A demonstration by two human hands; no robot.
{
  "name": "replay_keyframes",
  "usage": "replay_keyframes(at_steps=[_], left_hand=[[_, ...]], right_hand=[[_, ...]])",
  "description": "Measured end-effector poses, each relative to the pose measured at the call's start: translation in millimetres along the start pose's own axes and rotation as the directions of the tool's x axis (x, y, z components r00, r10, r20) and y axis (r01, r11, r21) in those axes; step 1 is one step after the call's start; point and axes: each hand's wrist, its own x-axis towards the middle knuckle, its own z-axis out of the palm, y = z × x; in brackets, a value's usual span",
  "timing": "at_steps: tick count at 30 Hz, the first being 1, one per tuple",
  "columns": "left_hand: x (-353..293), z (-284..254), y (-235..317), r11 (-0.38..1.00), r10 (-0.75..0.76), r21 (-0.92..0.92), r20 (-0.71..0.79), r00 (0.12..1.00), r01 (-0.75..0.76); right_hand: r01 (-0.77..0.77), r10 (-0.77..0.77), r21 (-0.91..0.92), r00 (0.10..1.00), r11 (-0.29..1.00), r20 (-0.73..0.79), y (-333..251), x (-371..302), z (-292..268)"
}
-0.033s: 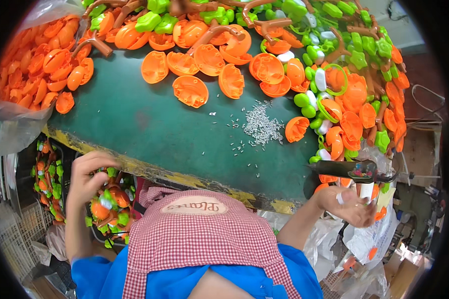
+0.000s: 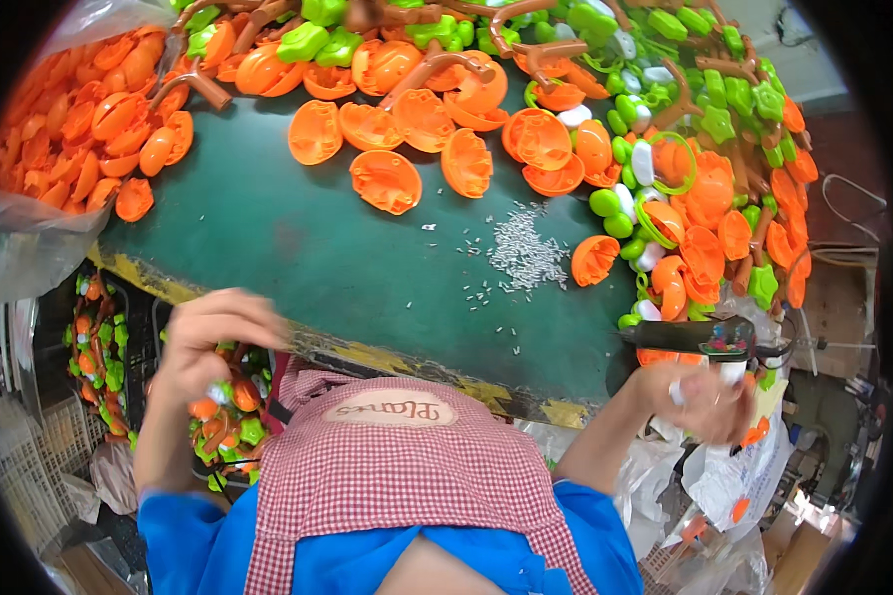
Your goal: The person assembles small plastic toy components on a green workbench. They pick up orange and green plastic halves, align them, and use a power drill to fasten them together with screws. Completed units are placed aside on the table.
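My left hand (image 2: 218,337) hovers over the near table edge at the left, a little blurred. Its fingers stretch toward the right, and I see nothing in them. On the right, my right hand (image 2: 702,399) is raised just below a black elongated tool (image 2: 687,336) with a cable and a colourful sticker. White tape wraps one finger; the fingertips are smeared, loosely bent and apart, with no held thing visible. A heap of small silver screws (image 2: 528,253) lies on the green tabletop (image 2: 347,268). Behind it sit hollow orange plastic half-shells (image 2: 387,181), open sides showing.
Many orange shells (image 2: 119,114) fill a clear plastic bag (image 2: 30,253) at the left. Brown branch pieces (image 2: 546,59), green stars (image 2: 719,124) and white and green parts pile along the far and right sides. Below the table's left edge, a container holds assembled pieces (image 2: 243,397).
My left hand has moved right, its fingers stretching out more. My right hand has shifted slightly, its fingers now more blurred. The view has moved slightly; the parts on the table stay put.
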Motion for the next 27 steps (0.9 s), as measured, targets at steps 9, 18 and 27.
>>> replay_keyframes(at_steps=[9, 18, 27], left_hand=[[122, 159, 158, 0.202, 0.607, -0.979, 0.129, 0.784, 0.005], [129, 179, 181, -0.017, 0.561, -1.0, 0.007, 0.828, 0.02], [128, 184, 175, -0.042, 0.532, -0.999, 0.005, 0.847, 0.032]], right_hand=[[0.204, 0.627, -0.818, 0.553, 0.538, 0.549, 255, -36, 95], [-0.389, 0.396, -0.141, 0.717, 0.91, 0.574, 28, -10, 77], [-0.031, -0.463, 0.493, 0.295, 0.87, 0.836, -101, -97, 17]])
